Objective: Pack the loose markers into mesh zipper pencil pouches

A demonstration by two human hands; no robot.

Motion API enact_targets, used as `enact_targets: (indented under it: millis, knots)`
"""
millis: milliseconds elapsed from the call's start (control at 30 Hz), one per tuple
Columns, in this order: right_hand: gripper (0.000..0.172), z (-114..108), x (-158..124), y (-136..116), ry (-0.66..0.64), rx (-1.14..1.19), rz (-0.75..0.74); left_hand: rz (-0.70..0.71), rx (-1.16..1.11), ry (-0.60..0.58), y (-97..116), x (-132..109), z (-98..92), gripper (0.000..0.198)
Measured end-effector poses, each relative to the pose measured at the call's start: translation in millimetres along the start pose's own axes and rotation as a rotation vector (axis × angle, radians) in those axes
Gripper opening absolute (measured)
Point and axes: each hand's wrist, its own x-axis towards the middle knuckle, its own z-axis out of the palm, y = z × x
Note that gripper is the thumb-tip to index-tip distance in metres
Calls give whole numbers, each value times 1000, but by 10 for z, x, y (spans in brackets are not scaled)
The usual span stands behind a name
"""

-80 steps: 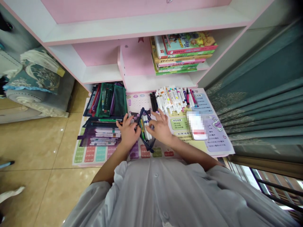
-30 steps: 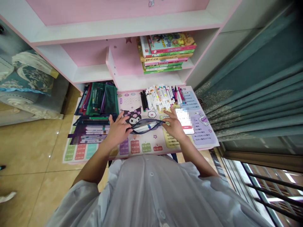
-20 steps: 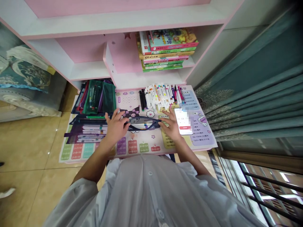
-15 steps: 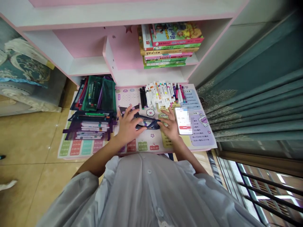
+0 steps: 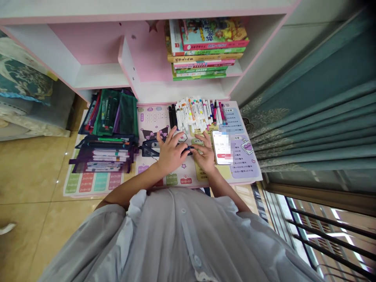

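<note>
A dark navy see-through zip pouch [image 5: 149, 150] lies flat on the patterned desk mat, its left part showing beyond my hand. My left hand [image 5: 170, 153] covers the pouch's middle, thumb and forefinger pinched at its right end. There my right hand [image 5: 203, 154] pinches the pouch's corner with thumb and forefinger, its other fingers raised. Both hands' fingertips nearly meet at this end. Whether a zip pull is between them is too small to tell. Just beyond the hands lies a pile of white markers [image 5: 192, 113], with two black markers [image 5: 172, 115] at its left.
A phone [image 5: 222, 148] with a timer lies right of my right hand. Filled mesh pouches, one green [image 5: 127, 115] and one purple [image 5: 80, 159], are stacked at the left. Books [image 5: 208, 49] stand piled on the shelf behind. A curtain [image 5: 308, 117] hangs at the right.
My left hand has slid right along the pouch to its right end, close to my right hand. The pouch's opening, spread before, now looks drawn together. The view has shifted slightly.
</note>
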Motion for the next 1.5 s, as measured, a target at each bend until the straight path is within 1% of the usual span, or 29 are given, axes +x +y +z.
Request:
enact_targets:
  millis: [67, 200, 367, 533, 767, 933, 1067, 1200, 1367, 1500]
  knots:
    - [11, 8, -7, 14, 0, -16, -2, 11, 4, -7, -10, -1, 3, 13]
    - [12, 20, -22, 28, 21, 5, -21, 46, 19, -29, -14, 1, 15, 9]
    - [13, 15, -23, 14, 1, 10, 8, 28, 10, 11, 17, 14, 32, 8]
    - [15, 0, -20, 14, -6, 30, -4, 53, -3, 30, 42, 33, 52, 10]
    - [15, 12, -25, 37, 11, -16, -7, 15, -44, 9, 77, 55, 44, 9]
    - [13, 7, -12, 13, 27, -4, -12, 34, -25, 68, 67, 25, 72, 13]
    - [12, 13, -10, 18, 24, 26, 12, 35, -37, 53, 47, 8, 92, 16]
    - [14, 22, -18, 41, 7, 48, 25, 13, -28, 63, 35, -13, 101, 20]
    - [15, 20, -18, 42, -12, -6, 6, -39, -18, 80, 0, -45, 77, 25]
    - [14, 19, -12, 46, 17, 14, -28, -69, -35, 41, -49, -39, 46, 24]
